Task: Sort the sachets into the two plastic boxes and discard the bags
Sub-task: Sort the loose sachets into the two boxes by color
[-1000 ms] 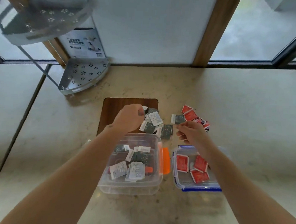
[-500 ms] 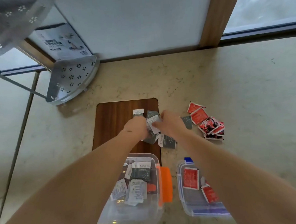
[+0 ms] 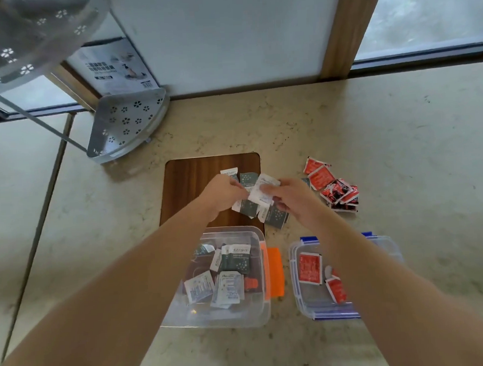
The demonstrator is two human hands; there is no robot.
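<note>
A pile of grey-green and white sachets (image 3: 273, 216) lies at the near right corner of a wooden board (image 3: 190, 182). My left hand (image 3: 221, 193) and my right hand (image 3: 294, 198) meet over this pile, both pinching white sachets (image 3: 261, 191). Red sachets (image 3: 333, 187) lie in a heap to the right. Near me stands a clear box with orange clips (image 3: 265, 316) holding grey and white sachets. To its right a clear box with blue clips (image 3: 299, 303) holds a few red sachets.
A white perforated corner shelf (image 3: 125, 124) on a metal frame stands at the back left, with a printed carton (image 3: 111, 69) behind it. The stone counter (image 3: 401, 152) runs to a window wall at the back.
My right hand has moved left from the red heap's side to the grey-white pile and meets my left hand there. The view has tilted down and closer.
</note>
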